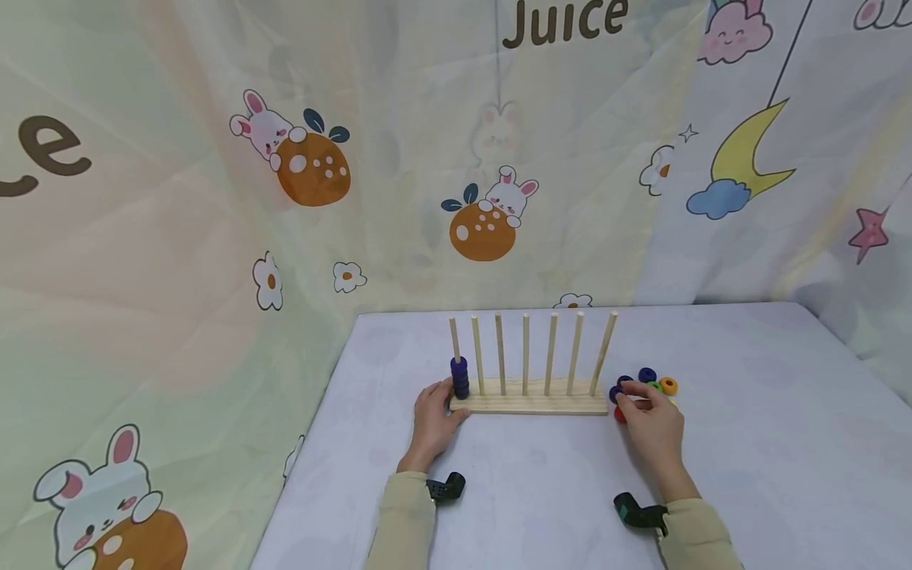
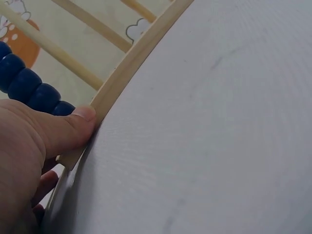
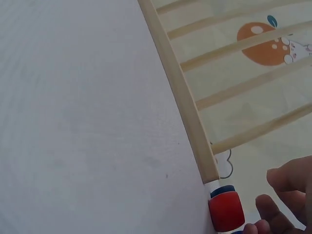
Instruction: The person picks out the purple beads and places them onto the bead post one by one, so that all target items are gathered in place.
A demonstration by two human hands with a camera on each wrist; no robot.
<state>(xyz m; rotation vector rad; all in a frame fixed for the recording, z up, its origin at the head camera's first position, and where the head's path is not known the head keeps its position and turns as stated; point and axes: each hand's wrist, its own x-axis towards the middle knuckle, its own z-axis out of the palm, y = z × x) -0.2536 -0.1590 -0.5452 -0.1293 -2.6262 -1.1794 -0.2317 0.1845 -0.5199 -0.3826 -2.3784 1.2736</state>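
A wooden peg stand (image 1: 527,404) with a row of upright pegs stands on the table. Dark blue beads (image 1: 460,378) are stacked on its leftmost peg. My left hand (image 1: 433,419) grips the stand's left end, the thumb (image 2: 73,127) on the front edge and the other fingers partly hidden behind. Just past the stand's right end, my right hand (image 1: 651,423) hovers at a group of loose beads, thumb and fingers bent and apart with nothing between them. A red bead (image 3: 226,211) lies near its fingertips, with a blue bead (image 3: 223,190) behind it.
Beside the right hand lie an orange bead (image 1: 668,385), a green bead (image 1: 655,386) and another dark blue bead (image 1: 647,375). The white-covered table (image 1: 541,491) meets a printed cloth backdrop (image 1: 413,142) at the back and left. Dark wrist devices (image 1: 446,488) sit at both cuffs.
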